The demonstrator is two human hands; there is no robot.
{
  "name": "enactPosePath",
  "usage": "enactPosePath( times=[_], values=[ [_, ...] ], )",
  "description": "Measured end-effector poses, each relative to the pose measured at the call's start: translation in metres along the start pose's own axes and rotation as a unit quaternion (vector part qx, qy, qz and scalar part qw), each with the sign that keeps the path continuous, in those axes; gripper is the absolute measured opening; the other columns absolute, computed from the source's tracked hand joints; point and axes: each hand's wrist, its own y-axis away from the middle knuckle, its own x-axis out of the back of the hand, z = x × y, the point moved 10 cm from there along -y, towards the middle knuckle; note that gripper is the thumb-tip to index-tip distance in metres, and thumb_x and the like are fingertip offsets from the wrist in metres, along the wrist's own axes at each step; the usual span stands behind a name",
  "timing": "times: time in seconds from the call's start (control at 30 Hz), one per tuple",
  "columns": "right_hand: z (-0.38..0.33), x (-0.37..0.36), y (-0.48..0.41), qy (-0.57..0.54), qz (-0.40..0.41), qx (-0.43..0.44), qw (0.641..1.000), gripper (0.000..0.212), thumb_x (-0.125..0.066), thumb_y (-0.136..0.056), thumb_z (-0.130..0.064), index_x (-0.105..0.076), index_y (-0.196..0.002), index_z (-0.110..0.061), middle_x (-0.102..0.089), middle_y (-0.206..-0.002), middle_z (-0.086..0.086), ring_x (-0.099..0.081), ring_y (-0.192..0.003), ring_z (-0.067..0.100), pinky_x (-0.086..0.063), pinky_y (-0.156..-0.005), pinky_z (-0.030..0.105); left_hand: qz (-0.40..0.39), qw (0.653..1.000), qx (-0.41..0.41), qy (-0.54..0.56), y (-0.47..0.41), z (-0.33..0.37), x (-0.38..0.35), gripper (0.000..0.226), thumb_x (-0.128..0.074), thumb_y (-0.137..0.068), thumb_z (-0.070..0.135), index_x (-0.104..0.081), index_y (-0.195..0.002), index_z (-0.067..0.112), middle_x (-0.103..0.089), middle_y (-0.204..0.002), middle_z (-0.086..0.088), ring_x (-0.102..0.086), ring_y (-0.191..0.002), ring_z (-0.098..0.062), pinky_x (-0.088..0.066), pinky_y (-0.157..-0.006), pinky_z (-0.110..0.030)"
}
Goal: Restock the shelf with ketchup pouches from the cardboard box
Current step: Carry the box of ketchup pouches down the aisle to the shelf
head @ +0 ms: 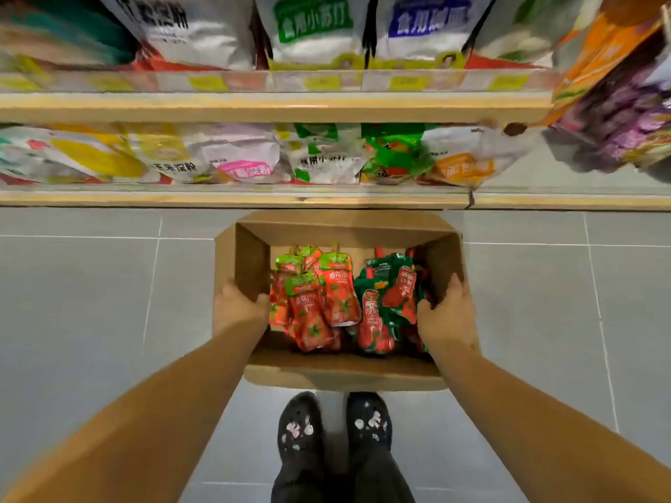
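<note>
Grey floor tiles run beneath two wooden shelves packed with blurred white, yellow and green bags. From the left, the left hand curls over the left wall of an open cardboard box, its grip closed on that wall with the fingertips inside, just beside the pouches. Within the box lies a heap of ketchup pouches: red ones with light green tops on the left side, darker green-and-red ones on the right, overlapping each other. Further right, the right hand is closed on the box's right wall, thumb inside touching the darker pouches. Whether the box rests on the floor or hangs in the hands cannot be told. Below the box, two dark shoes with pale markings stand on the tiles.
</note>
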Motion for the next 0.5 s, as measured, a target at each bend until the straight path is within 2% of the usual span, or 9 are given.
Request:
enactPosePath(
  times=[0.07,0.23,0.37,0.5],
  values=[
    [0.015,-0.007,-0.013,0.065,0.039,-0.025,0.997,0.074,-0.055,-0.087,-0.026,-0.014,-0.148,-0.013,-0.020,-0.155,0.010,-0.028,-0.139,0.031,-0.033,-0.111,0.049,0.009,0.999,0.016,-0.041,-0.014,-0.012,-0.014,0.063,-0.065,-0.076,0.028,-0.039,-0.131,0.010,-0.050,-0.125,-0.016,-0.051,-0.116,-0.036,-0.046,-0.088,-0.043],
    [0.073,-0.034,-0.036,0.095,0.059,-0.094,0.989,0.079,-0.059,-0.081,-0.021,-0.015,-0.145,-0.007,-0.033,-0.146,0.018,-0.034,-0.134,0.035,-0.033,-0.109,0.049,-0.011,0.990,0.124,-0.070,-0.026,-0.054,-0.051,0.071,-0.067,-0.075,0.029,-0.033,-0.135,0.012,-0.047,-0.134,-0.016,-0.049,-0.122,-0.037,-0.046,-0.097,-0.049],
    [0.087,-0.033,-0.045,0.084,0.132,-0.103,0.982,0.060,-0.057,-0.081,-0.015,-0.032,-0.135,-0.006,-0.045,-0.130,0.022,-0.044,-0.119,0.039,-0.043,-0.095,0.053,0.022,0.986,0.155,-0.063,-0.039,-0.060,-0.050,0.051,-0.055,-0.084,0.020,-0.037,-0.130,0.007,-0.046,-0.131,-0.020,-0.048,-0.119,-0.041,-0.043,-0.098,-0.050],
    [0.110,-0.042,-0.058,-0.006,0.146,-0.176,0.974,0.032,-0.047,-0.087,-0.025,-0.045,-0.117,-0.018,-0.059,-0.112,0.013,-0.058,-0.099,0.037,-0.051,-0.083,0.051,-0.006,0.989,0.136,-0.050,-0.054,-0.063,-0.058,0.042,-0.047,-0.088,0.012,-0.034,-0.129,0.014,-0.053,-0.125,-0.019,-0.054,-0.113,-0.042,-0.046,-0.088,-0.047]
  ],
)
